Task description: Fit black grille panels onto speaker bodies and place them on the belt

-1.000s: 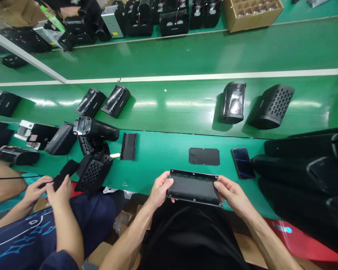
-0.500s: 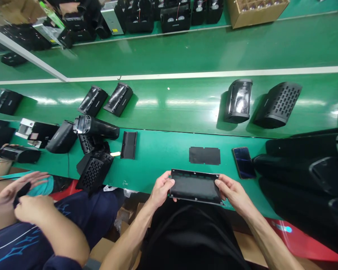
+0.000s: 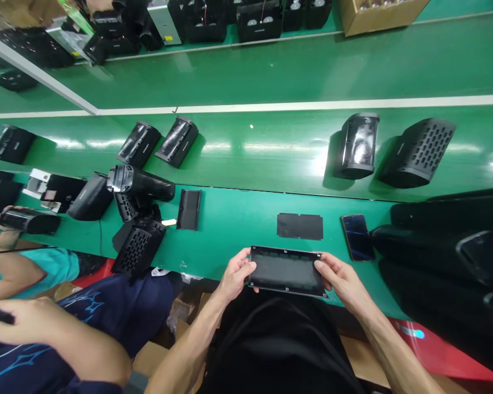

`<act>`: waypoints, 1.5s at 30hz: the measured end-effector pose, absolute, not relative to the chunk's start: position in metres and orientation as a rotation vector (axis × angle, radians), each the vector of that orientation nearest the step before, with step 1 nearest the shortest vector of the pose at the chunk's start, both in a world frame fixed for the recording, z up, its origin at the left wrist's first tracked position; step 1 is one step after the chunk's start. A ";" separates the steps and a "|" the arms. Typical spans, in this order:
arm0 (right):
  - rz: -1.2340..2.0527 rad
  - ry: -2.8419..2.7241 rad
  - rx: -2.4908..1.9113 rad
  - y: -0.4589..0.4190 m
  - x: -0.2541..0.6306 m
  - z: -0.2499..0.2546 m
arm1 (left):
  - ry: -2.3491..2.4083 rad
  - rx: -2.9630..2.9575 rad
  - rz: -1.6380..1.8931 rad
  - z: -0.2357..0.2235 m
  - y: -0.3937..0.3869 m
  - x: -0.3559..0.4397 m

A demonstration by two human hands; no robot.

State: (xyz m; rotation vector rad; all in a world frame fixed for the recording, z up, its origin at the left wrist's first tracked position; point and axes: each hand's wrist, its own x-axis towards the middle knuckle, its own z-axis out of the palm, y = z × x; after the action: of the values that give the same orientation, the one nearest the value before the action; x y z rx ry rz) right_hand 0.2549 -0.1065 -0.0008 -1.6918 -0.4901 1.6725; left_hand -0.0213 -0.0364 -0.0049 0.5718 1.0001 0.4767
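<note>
Between my two hands is a black rectangular plastic panel (image 3: 288,272) with raised edges and small light spots along its long sides. My left hand (image 3: 239,273) is closed on its left end, thumb on top and fingers beneath. On the right end, my right hand (image 3: 336,274) grips with the thumb over the edge. The panel is held above the table's front edge, over my lap. Just beyond it, a thin flat black sheet (image 3: 299,226) with small notches lies on the green table. A phone (image 3: 357,237) rests to the right of that sheet.
Stacked black housings (image 3: 139,246) and a smaller black panel (image 3: 188,209) lie to the left. Two black units (image 3: 358,146) stand on the raised green surface behind. Large black parts (image 3: 439,246) crowd the right side. A co-worker's arm (image 3: 66,339) is at lower left.
My hands and the panel stay nearly still. The view has shifted slightly. The co-worker on the left has drawn their hands, with a dark object, away to the left.
</note>
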 end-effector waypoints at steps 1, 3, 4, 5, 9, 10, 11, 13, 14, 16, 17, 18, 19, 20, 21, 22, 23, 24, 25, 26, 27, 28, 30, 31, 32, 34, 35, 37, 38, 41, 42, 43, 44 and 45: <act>1.672 -0.494 -1.689 -0.107 0.255 -0.001 | 1.008 0.569 0.474 -0.005 -0.036 -0.021; 1.670 -0.503 -1.688 -0.108 0.256 -0.001 | 1.029 0.565 0.464 -0.006 -0.037 -0.021; 1.668 -0.505 -1.693 -0.108 0.256 -0.002 | 1.042 0.568 0.458 -0.007 -0.037 -0.021; 1.671 -0.506 -1.697 -0.108 0.257 -0.002 | 1.055 0.574 0.453 -0.008 -0.038 -0.021; 1.688 -0.490 -1.703 -0.109 0.256 -0.006 | 1.087 0.601 0.450 -0.013 -0.039 -0.021; 1.689 -0.482 -1.702 -0.109 0.256 -0.007 | 1.090 0.605 0.449 -0.014 -0.039 -0.020; 1.688 -0.475 -1.701 -0.109 0.255 -0.008 | 1.092 0.608 0.450 -0.015 -0.039 -0.020; 1.679 -0.464 -1.701 -0.110 0.254 -0.009 | 1.093 0.610 0.451 -0.015 -0.039 -0.020; 1.672 -0.461 -1.702 -0.110 0.254 -0.008 | 1.091 0.607 0.451 -0.015 -0.039 -0.020; 1.661 -0.464 -1.705 -0.110 0.253 -0.007 | 1.081 0.596 0.453 -0.013 -0.038 -0.021; 1.657 -0.467 -1.706 -0.110 0.253 -0.007 | 1.070 0.591 0.453 -0.012 -0.038 -0.021; 1.652 -0.472 -1.707 -0.110 0.254 -0.005 | 1.053 0.588 0.454 -0.011 -0.038 -0.021; 1.650 -0.480 -1.706 -0.110 0.254 -0.004 | 1.034 0.586 0.455 -0.011 -0.037 -0.022; 1.645 -0.491 -1.706 -0.111 0.255 -0.003 | 1.012 0.586 0.456 -0.010 -0.037 -0.022; 1.636 -0.505 -1.704 -0.111 0.256 -0.002 | 0.989 0.588 0.456 -0.009 -0.037 -0.023; 1.625 -0.521 -1.702 -0.112 0.257 -0.001 | 0.966 0.593 0.457 -0.009 -0.037 -0.023; 1.615 -0.539 -1.699 -0.113 0.258 0.000 | 0.943 0.599 0.459 -0.009 -0.038 -0.024; 1.607 -0.556 -1.694 -0.113 0.259 0.000 | 0.922 0.606 0.460 -0.010 -0.039 -0.025; 1.600 -0.569 -1.688 -0.114 0.260 0.001 | 0.901 0.614 0.462 -0.011 -0.039 -0.026; 1.598 -0.579 -1.680 -0.114 0.260 0.002 | 0.882 0.621 0.464 -0.012 -0.040 -0.027; 1.599 -0.586 -1.672 -0.114 0.261 0.003 | 0.867 0.628 0.466 -0.014 -0.040 -0.028; 1.599 -0.589 -1.666 -0.114 0.261 0.004 | 0.855 0.632 0.468 -0.015 -0.041 -0.029; 1.600 -0.588 -1.658 -0.114 0.262 0.005 | 0.840 0.639 0.471 -0.017 -0.041 -0.030; 1.598 -0.585 -1.656 -0.113 0.262 0.006 | 0.838 0.641 0.470 -0.018 -0.041 -0.030; 1.596 -0.582 -1.654 -0.113 0.262 0.006 | 0.840 0.643 0.468 -0.018 -0.041 -0.030; 1.586 -0.574 -1.652 -0.112 0.261 0.007 | 0.856 0.643 0.459 -0.017 -0.040 -0.030; 1.582 -0.571 -1.652 -0.111 0.261 0.008 | 0.867 0.642 0.454 -0.017 -0.039 -0.030; 1.576 -0.572 -1.658 -0.110 0.261 0.008 | 0.885 0.637 0.448 -0.017 -0.039 -0.030; 1.577 -0.575 -1.660 -0.110 0.260 0.007 | 0.887 0.635 0.446 -0.017 -0.039 -0.030; 1.586 -0.581 -1.653 -0.110 0.260 0.005 | 0.879 0.634 0.440 -0.017 -0.039 -0.031; 1.589 -0.580 -1.645 -0.111 0.260 0.004 | 0.877 0.635 0.438 -0.017 -0.039 -0.031; 1.592 -0.577 -1.637 -0.111 0.260 0.003 | 0.876 0.637 0.438 -0.017 -0.038 -0.030; 1.594 -0.572 -1.631 -0.111 0.260 0.002 | 0.875 0.639 0.439 -0.017 -0.038 -0.030; 1.596 -0.569 -1.628 -0.111 0.260 0.001 | 0.875 0.641 0.442 -0.016 -0.038 -0.030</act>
State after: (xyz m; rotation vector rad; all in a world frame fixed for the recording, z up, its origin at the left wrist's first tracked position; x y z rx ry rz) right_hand 0.2597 -0.1112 0.0014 -1.6276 -0.5688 1.5964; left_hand -0.0296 -0.0378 -0.0165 0.6405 0.8746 0.4422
